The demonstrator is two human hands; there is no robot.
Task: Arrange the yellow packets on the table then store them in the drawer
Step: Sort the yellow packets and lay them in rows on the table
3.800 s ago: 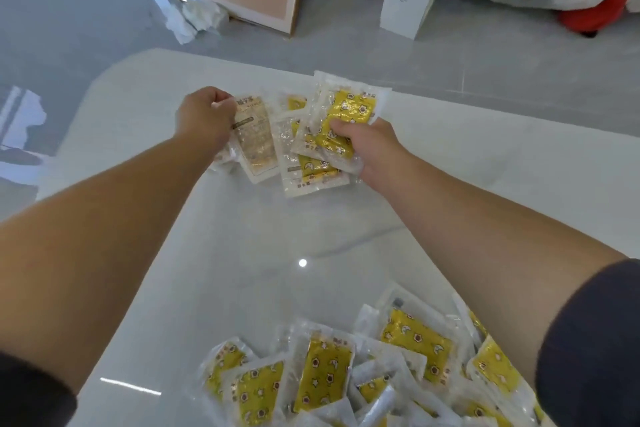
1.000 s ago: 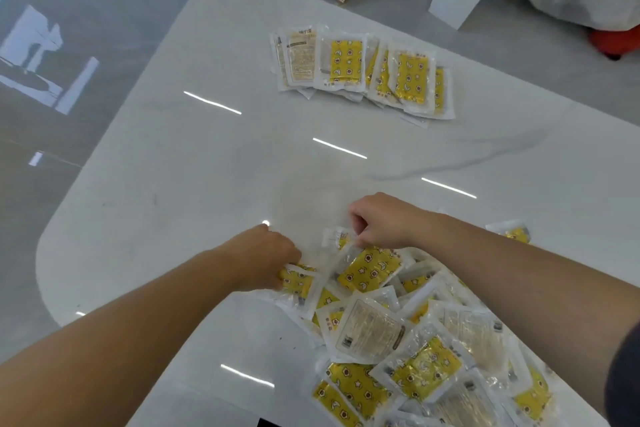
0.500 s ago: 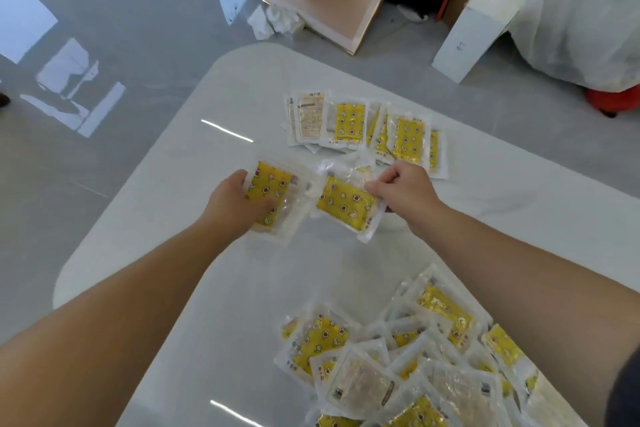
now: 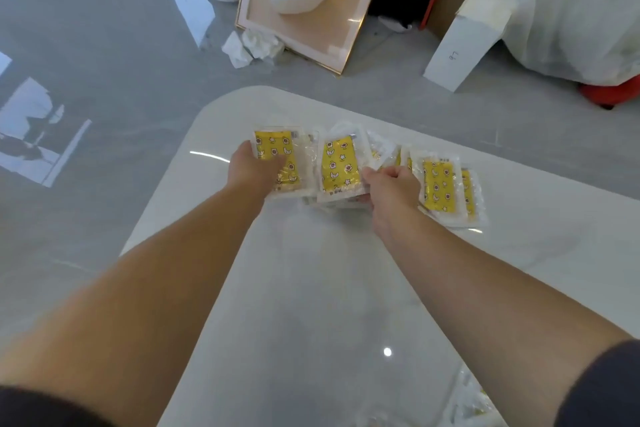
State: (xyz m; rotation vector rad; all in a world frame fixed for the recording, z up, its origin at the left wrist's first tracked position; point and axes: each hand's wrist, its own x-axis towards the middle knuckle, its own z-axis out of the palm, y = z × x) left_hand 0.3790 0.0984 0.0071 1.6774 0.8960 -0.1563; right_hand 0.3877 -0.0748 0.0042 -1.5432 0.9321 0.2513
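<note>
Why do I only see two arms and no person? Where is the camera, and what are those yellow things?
The camera sits on the person's head and looks down, so you see only their arms, just as they do. There is no machine here, just two bare hands. The left hand grips a yellow packet. The right hand pinches a second packet by its edge. Beside them a row of packets lies overlapped on the white table. A few loose packets peek in at the bottom, blurred. Beyond the table a framed picture is on the floor.
</note>
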